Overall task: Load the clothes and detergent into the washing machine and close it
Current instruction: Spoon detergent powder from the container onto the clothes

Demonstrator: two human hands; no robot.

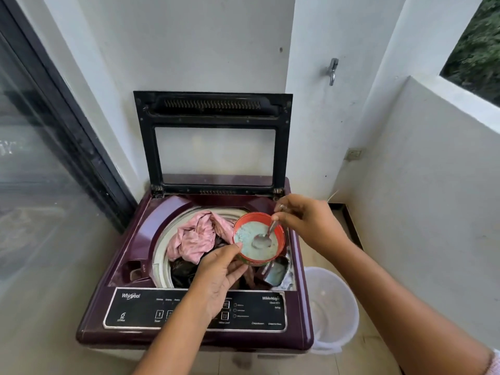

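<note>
The left hand (216,274) grasps the tub (259,238) of detergent powder (247,236) from below and at its near rim, holding it level over the open drum, probably so any spill lands inside the washing machine (194,266); the right hand (305,220) pinches the handle of a spoon (263,238) whose bowl rests on the powder, ready to scoop. The clothes, a pink garment (193,236) on top of darker ones (184,272), already lie in the drum; the detergent drawer (278,273) at the right front corner stands open just below the tub, holding some pale powder. The lid (213,142) is raised against the white wall. The machine stands on a tiled floor in a narrow balcony corner, a glass door to its left, a white plastic basket (332,307) just beside it on the right.
</note>
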